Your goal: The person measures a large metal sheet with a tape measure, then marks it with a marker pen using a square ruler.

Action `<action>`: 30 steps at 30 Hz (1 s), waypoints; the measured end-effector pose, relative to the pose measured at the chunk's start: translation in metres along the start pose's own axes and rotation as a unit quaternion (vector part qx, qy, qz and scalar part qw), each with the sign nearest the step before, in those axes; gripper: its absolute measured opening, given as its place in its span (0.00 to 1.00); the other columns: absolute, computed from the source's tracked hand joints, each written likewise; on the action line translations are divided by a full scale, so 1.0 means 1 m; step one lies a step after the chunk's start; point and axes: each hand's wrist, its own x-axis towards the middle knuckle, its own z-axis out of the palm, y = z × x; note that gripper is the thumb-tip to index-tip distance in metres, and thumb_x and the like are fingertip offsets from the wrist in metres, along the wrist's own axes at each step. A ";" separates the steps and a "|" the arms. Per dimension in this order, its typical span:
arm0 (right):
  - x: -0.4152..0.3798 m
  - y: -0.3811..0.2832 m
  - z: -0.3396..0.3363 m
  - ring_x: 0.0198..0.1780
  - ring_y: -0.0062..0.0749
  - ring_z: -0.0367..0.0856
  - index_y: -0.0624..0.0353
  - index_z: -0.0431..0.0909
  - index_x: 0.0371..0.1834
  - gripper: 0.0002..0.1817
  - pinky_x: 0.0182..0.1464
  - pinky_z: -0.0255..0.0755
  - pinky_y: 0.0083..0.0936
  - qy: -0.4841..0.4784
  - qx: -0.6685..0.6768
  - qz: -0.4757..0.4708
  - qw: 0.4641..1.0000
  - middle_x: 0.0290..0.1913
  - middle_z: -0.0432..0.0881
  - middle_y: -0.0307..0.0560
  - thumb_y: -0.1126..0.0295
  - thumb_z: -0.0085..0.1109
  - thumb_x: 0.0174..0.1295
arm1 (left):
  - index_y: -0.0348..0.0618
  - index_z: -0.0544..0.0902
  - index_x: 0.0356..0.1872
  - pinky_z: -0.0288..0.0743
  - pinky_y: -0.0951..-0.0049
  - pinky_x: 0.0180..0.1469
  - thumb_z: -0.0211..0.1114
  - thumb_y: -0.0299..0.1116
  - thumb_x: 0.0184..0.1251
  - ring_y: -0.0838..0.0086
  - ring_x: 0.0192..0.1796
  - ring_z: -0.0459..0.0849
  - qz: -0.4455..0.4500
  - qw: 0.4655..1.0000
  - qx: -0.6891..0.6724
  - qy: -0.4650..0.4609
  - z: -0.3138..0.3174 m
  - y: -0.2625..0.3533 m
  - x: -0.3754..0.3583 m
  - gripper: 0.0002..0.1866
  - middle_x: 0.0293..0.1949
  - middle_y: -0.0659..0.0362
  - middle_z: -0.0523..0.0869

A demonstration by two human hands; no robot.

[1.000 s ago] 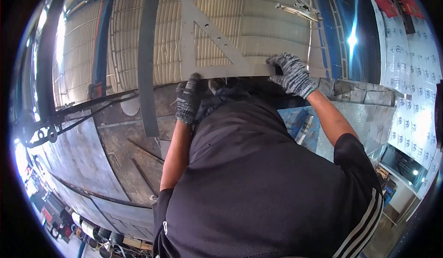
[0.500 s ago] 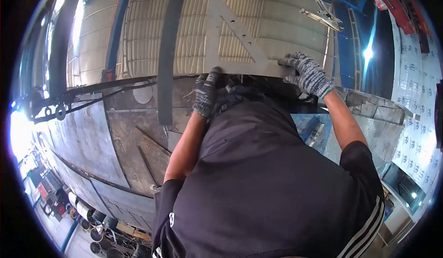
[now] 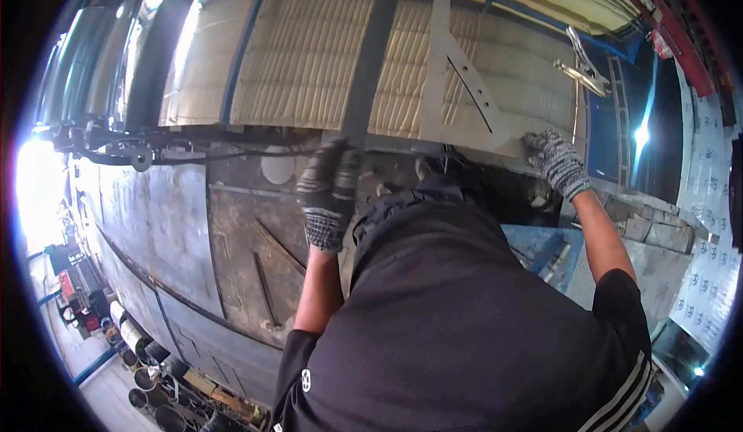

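Note:
A flat dark metal strip (image 3: 371, 68) lies across a broad shiny sheet (image 3: 302, 61) that shows ribbed, reflection-like stripes. My left hand (image 3: 331, 192), in a grey knit glove, is closed over the strip's near end and hides it; motion blurs the fingers. To the right lies a steel set square (image 3: 457, 134) with a sloping brace and small holes. My gloved right hand (image 3: 559, 163) grips the right end of its lower bar, fingers curled at the sheet's near edge. Farther back on the sheet rest locking pliers (image 3: 586, 68), apart from both hands.
Left of my body is a worn bench top (image 3: 240, 208) with thin metal pieces (image 3: 265, 289) and a round disc (image 3: 278, 167). Several cylindrical containers (image 3: 170, 416) stand at lower left. A blue metal surface (image 3: 534, 242) is right of my body. Printed white film (image 3: 700, 269) covers the far right.
The view has shifted, so the sheet, square and pliers appear farther right. My left hand has left the set square's corner and moved left to the strip. My right hand stays at the square's end.

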 end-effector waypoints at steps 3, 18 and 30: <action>0.003 -0.001 -0.003 0.66 0.50 0.79 0.50 0.83 0.64 0.27 0.73 0.69 0.42 0.000 0.031 -0.002 1.000 0.63 0.84 0.49 0.60 0.71 0.61 | 0.34 0.84 0.59 0.79 0.67 0.61 0.69 0.34 0.76 0.64 0.57 0.88 -0.054 0.993 0.088 0.051 -0.030 -0.031 0.016 0.18 0.53 0.48 0.91; -0.007 0.015 0.018 0.67 0.49 0.79 0.51 0.85 0.61 0.25 0.72 0.71 0.42 -0.001 0.055 0.058 0.997 0.65 0.84 0.49 0.63 0.73 0.58 | 0.43 0.85 0.61 0.77 0.58 0.68 0.70 0.33 0.60 0.55 0.62 0.86 0.251 0.870 0.241 -0.349 0.006 -0.203 0.075 0.25 0.59 0.49 0.88; -0.002 0.014 0.019 0.69 0.49 0.78 0.52 0.84 0.62 0.25 0.73 0.70 0.39 0.006 0.049 0.050 0.998 0.66 0.82 0.50 0.65 0.72 0.60 | 0.36 0.84 0.57 0.84 0.62 0.58 0.63 0.40 0.79 0.62 0.53 0.88 -0.035 0.909 -0.165 -0.381 0.061 -0.152 0.049 0.18 0.54 0.51 0.90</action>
